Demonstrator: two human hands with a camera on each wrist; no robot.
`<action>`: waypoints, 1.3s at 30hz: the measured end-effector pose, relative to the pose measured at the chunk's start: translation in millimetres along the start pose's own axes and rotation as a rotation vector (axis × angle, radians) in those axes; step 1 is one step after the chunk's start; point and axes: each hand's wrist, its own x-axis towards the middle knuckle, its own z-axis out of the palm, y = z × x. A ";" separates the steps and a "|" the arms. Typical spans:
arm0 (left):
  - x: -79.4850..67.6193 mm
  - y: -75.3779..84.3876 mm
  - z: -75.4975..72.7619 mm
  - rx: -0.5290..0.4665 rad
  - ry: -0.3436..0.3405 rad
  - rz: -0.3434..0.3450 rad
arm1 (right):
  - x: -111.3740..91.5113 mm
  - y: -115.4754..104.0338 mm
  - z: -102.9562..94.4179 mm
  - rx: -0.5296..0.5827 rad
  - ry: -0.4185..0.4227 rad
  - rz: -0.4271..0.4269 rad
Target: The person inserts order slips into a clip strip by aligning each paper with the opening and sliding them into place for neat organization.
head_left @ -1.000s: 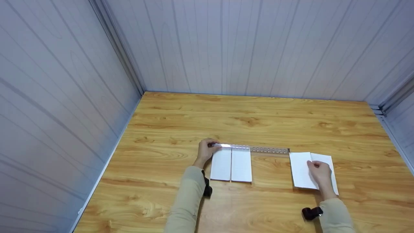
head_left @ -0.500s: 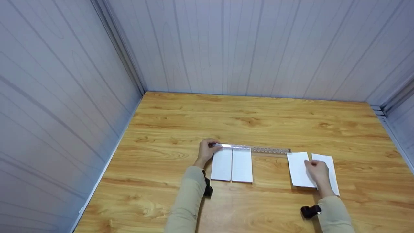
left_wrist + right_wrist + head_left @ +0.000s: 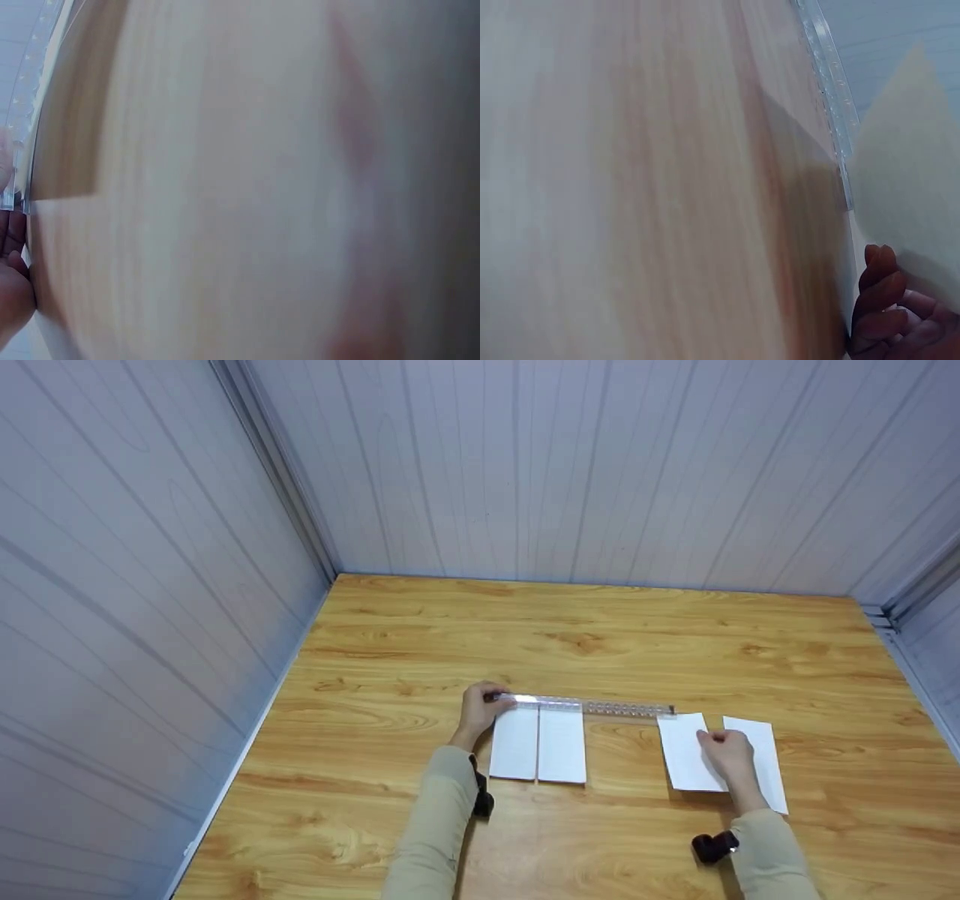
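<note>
A clear ruler point(image 3: 628, 709) lies across the top edges of two white paper pieces point(image 3: 516, 742), which sit side by side with a thin gap. My left hand point(image 3: 477, 711) grips the ruler's left end, thumb on top; the left wrist view shows only part of this hand at its edge. With thumb and fingers, my right hand point(image 3: 729, 757) pinches a white sheet of paper point(image 3: 684, 757), held a little above the table near the ruler's right end. In the right wrist view, curled fingers point(image 3: 881, 289) are under this sheet point(image 3: 915, 180).
Another white sheet point(image 3: 761, 757) lies to the right, partly behind my right hand and wrist. All this is on a wood-grain table point(image 3: 420, 840), with pale panel walls point(image 3: 525, 472) behind and at both sides.
My right hand has moved left with its sheet, away from the sheet on the right, and the gap between them has widened. The left hand and the ruler stay in place.
</note>
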 end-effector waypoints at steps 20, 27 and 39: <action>-5.3 17.9 -2.0 -0.021 -0.001 -0.004 | 6.5 -9.6 2.9 -0.064 -0.067 0.027; -7.3 28.2 -4.3 -0.044 -0.005 0.020 | 8.9 -11.7 4.8 -0.061 -0.083 0.067; 1.4 -3.1 3.0 -0.006 0.010 0.023 | 10.0 -15.6 10.7 -0.022 -0.096 0.098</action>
